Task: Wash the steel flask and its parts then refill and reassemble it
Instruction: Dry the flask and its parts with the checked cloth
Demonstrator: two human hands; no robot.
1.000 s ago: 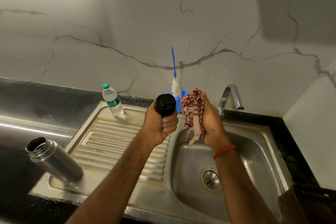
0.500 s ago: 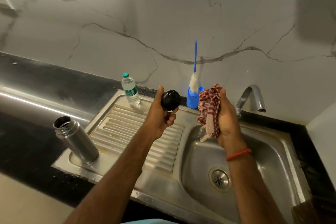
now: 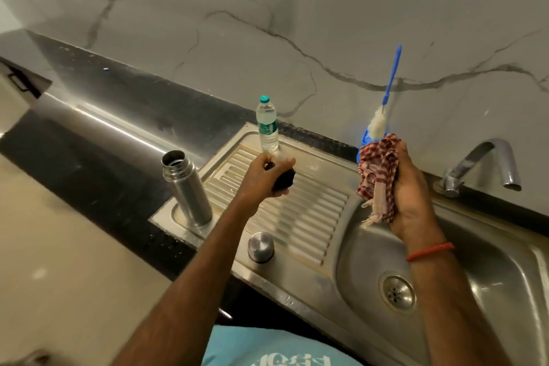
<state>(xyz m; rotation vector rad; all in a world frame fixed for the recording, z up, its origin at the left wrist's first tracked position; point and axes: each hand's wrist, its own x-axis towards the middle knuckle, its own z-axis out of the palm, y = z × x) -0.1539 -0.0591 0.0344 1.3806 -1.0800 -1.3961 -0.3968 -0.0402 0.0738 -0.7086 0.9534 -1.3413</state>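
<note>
The open steel flask (image 3: 186, 189) stands upright at the left corner of the draining board (image 3: 303, 217). Its steel cup lid (image 3: 260, 246) sits upside down near the board's front edge. My left hand (image 3: 264, 177) grips the black stopper cap (image 3: 284, 179) low over the ribbed board, turned downward. My right hand (image 3: 411, 190) holds a bunched red-and-white checked cloth (image 3: 378, 178) above the left side of the sink basin (image 3: 475, 270). A small plastic water bottle (image 3: 268, 128) stands at the back of the board, just beyond my left hand.
A blue-handled bottle brush (image 3: 386, 98) stands in a blue holder against the marble wall. The tap (image 3: 487, 163) arches over the basin at the back right. The drain (image 3: 397, 293) sits in the basin floor. Black countertop (image 3: 89, 151) runs to the left.
My left hand has lowered the black cap from chest height down toward the draining board. The view has swung left and down, bringing the steel cup lid into sight. The cloth hand stays put.
</note>
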